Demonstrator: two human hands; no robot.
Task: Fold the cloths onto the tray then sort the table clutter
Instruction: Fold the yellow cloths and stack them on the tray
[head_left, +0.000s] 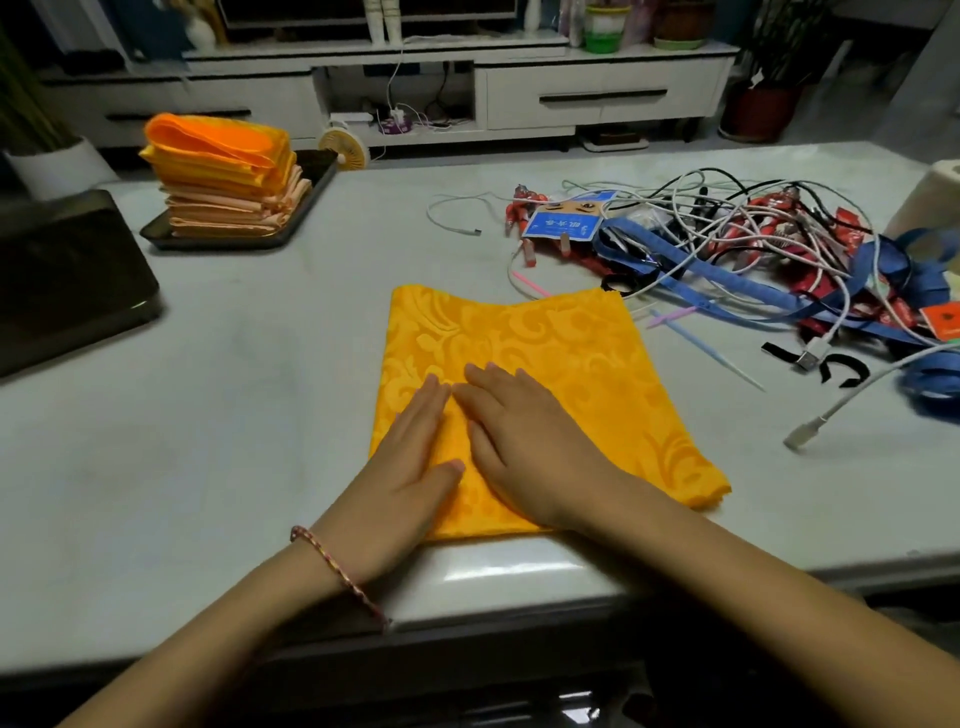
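On yellow cloth (545, 374): left hand (415, 457), right hand (524, 441) pressing flat.

White TV cabinet (467, 78) runs along the far side; light is dim. Right section of it: drawer (602, 96) with a dark bar handle. Centre bay is open, with a power strip (397, 117) and cables inside. On top, right end: green-and-white pot (602, 28). Right of the cabinet, on the floor: potted plant (761, 111). In front of it: pale glossy table (260, 322).
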